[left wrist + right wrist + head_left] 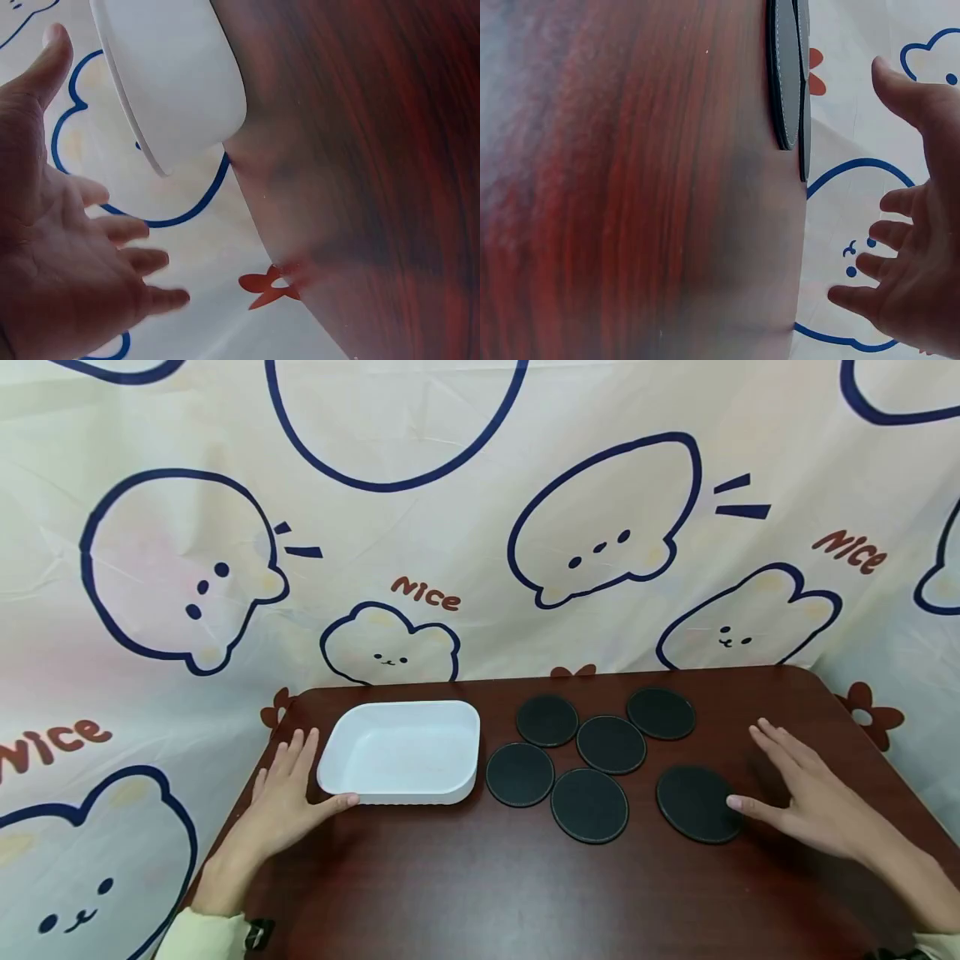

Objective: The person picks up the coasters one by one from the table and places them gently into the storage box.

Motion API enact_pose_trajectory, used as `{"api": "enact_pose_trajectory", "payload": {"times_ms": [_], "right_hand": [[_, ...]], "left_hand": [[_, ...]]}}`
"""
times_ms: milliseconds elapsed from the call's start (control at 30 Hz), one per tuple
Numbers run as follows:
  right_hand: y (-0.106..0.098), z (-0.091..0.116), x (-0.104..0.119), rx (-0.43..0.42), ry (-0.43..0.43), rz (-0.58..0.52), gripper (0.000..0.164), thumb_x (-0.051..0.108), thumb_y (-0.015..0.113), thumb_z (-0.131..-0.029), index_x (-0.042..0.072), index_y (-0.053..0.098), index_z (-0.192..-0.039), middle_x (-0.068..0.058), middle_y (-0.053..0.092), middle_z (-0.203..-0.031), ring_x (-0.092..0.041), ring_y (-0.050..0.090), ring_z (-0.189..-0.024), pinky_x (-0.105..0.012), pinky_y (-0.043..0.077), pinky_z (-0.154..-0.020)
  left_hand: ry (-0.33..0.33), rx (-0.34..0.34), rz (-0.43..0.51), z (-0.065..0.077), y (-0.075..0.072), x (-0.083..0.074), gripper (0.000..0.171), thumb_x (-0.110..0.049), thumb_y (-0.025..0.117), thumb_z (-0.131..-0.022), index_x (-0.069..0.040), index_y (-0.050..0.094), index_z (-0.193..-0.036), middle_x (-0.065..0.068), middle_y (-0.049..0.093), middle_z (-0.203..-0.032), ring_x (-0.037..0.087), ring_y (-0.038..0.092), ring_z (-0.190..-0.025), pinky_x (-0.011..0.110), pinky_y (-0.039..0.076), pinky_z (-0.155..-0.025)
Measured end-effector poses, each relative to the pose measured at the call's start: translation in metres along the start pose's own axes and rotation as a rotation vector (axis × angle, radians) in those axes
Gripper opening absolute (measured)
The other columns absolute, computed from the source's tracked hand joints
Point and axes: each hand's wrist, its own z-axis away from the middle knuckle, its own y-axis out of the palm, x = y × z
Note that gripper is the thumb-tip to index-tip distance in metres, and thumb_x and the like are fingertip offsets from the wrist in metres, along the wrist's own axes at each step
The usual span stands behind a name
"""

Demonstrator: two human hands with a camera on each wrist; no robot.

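Observation:
A white rectangular plastic tray (pixel 420 797) with rounded corners stands on the left part of the table. My left hand (pixel 281 802) is beside its left end, fingers spread and thumb toward the front rim; the left wrist view shows the palm apart from the tray. Several black round coasters with stitched edges, one of them the front coaster (pixel 589 807), lie in a loose group right of the tray. Apart from these is the rightmost coaster (pixel 696 806). My right hand (pixel 813 802) hovers at its right side with fingers extended and holds nothing; its thumb tip overlaps the coaster's edge in the head view.
A dark reddish-brown table (pixel 480 893) with rounded back corners carries everything. Behind it and at both sides hangs a pale cloth (pixel 480 535) printed with blue-outlined bear faces, brown flowers and the word "Nice". The coasters lie flat, near one another.

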Motion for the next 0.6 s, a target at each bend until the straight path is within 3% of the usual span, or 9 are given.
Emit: {"api": "enact_pose_trajectory", "payload": {"times_ms": [233, 400, 500, 567, 600], "right_hand": [[0.003, -0.01, 0.003, -0.038, -0.029, -0.003, 0.105, 0.055, 0.085, -0.089, 0.001, 0.036, -0.165, -0.034, 0.042, -0.162, -0.058, 0.044, -0.142, -0.083, 0.042, -0.101], [0.007, -0.016, 0.003, -0.048, -0.059, -0.043, 0.092, 0.051, 0.086, -0.09, 0.001, 0.049, -0.158, -0.03, 0.055, -0.154, -0.053, 0.055, -0.137, -0.076, 0.048, -0.1], [0.008, -0.02, 0.002, -0.029, -0.071, -0.081, 0.085, 0.048, 0.086, -0.091, 0.004, 0.053, -0.156, -0.027, 0.062, -0.15, -0.048, 0.062, -0.132, -0.051, 0.059, -0.101], [0.009, -0.022, 0.0, -0.019, -0.078, -0.111, 0.081, 0.044, 0.086, -0.092, 0.006, 0.055, -0.155, -0.025, 0.065, -0.147, -0.043, 0.067, -0.127, -0.03, 0.061, -0.093], [0.01, -0.023, -0.001, -0.012, -0.083, -0.135, 0.079, 0.042, 0.086, -0.092, 0.006, 0.055, -0.155, -0.025, 0.066, -0.146, -0.033, 0.071, -0.125, -0.022, 0.059, -0.09]], "left_hand": [[0.04, -0.001, 0.087, -0.01, 0.003, 0.009, 0.131, -0.066, 0.082, -0.086, -0.008, 0.004, -0.174, 0.029, 0.01, -0.178, 0.056, 0.018, -0.161, 0.082, 0.028, -0.119], [0.051, -0.033, 0.15, -0.016, 0.007, 0.013, 0.129, -0.06, 0.086, -0.085, -0.005, 0.009, -0.173, 0.03, 0.02, -0.176, 0.057, 0.032, -0.156, 0.076, 0.036, -0.119], [0.052, -0.037, 0.195, -0.018, 0.01, 0.015, 0.129, -0.058, 0.088, -0.084, -0.004, 0.011, -0.173, 0.032, 0.024, -0.174, 0.058, 0.044, -0.149, 0.071, 0.045, -0.114], [0.047, -0.035, 0.223, -0.019, 0.012, 0.015, 0.13, -0.056, 0.09, -0.083, -0.004, 0.011, -0.173, 0.032, 0.027, -0.173, 0.058, 0.049, -0.146, 0.068, 0.049, -0.111], [0.048, -0.034, 0.236, -0.019, 0.013, 0.016, 0.13, -0.055, 0.09, -0.083, -0.004, 0.012, -0.173, 0.032, 0.027, -0.173, 0.057, 0.05, -0.145, 0.067, 0.05, -0.111]]}}
